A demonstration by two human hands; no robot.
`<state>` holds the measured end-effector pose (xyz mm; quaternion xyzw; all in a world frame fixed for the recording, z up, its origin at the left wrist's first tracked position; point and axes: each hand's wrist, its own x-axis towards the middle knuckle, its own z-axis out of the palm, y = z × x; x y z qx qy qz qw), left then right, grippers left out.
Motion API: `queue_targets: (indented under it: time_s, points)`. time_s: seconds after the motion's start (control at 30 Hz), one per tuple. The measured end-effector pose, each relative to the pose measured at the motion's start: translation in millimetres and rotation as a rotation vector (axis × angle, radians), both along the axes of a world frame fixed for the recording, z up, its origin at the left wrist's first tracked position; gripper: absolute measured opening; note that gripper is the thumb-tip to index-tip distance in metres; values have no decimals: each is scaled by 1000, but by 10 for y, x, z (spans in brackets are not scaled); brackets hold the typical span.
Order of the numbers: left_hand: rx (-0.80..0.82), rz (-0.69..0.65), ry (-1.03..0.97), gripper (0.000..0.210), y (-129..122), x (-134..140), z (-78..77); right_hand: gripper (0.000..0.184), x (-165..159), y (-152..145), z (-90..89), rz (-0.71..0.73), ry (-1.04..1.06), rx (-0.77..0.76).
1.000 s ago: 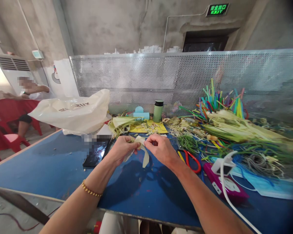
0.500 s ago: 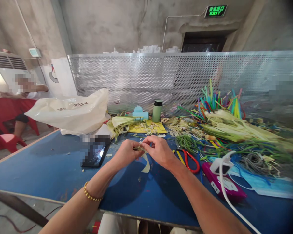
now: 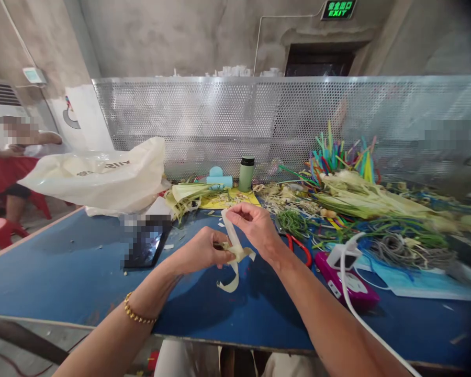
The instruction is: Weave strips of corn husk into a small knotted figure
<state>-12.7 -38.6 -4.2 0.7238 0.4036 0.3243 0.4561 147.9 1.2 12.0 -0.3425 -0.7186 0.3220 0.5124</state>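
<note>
Pale corn husk strips (image 3: 240, 252) are bunched and crossed between my two hands above the blue table. My left hand (image 3: 204, 250) is closed, thumb and fingers pinching the bunch where the strips meet. One curled end hangs below it. My right hand (image 3: 255, 226) pinches the top of a single strip, holding it up and slightly away from the bunch. Scissors with red handles (image 3: 301, 250) lie right of my right hand, partly hidden by it. Exactly how the strips are joined is hard to make out.
A dark phone (image 3: 146, 245) and a large white plastic bag (image 3: 98, 175) lie left. Behind stand a green bottle (image 3: 246, 174) and a perforated metal screen (image 3: 220, 115). Corn husks (image 3: 371, 196), green cords (image 3: 292, 224) and a purple power strip (image 3: 347, 283) with a white cable occupy the right.
My hands, close together before, have moved apart. The right one has drawn a strip upward, and more of the husk bunch shows. The view has shifted slightly.
</note>
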Motion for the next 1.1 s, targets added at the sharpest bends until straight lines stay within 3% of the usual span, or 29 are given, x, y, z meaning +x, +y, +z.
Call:
queue_targets:
  time_s: [0.23, 0.3, 0.37, 0.47, 0.53, 0.63, 0.83, 0.97, 1.1]
  points:
    - [-191, 189, -436, 18, 107, -9, 15, 26, 155, 106, 61, -423, -222, 320]
    - [-201, 276, -503, 20, 151, -19, 1, 40, 181, 101, 90, -390, -266, 202]
    - [-193, 339, -535, 22, 175, -22, -9, 50, 164, 89, 77, -243, -280, -28]
    - [-153, 349, -532, 21, 164, -6, -9, 44, 77, 71, -7, 30, -123, -318]
    - [-132, 333, -498, 20, 138, 10, -1, 39, 20, 59, -58, 132, 56, -391]
    - [-116, 300, -466, 21, 109, 23, 14, 37, -21, 28, -62, 100, 176, -357]
    - [-122, 291, -450, 21, 110, 13, 28, 36, -34, -50, 19, 16, 133, -271]
    - [-149, 331, -416, 23, 129, 2, -14, 32, -53, -35, -20, 0, 94, -252]
    - [-165, 263, -439, 26, 140, -7, -57, 31, -56, 9, -77, -71, 77, -191]
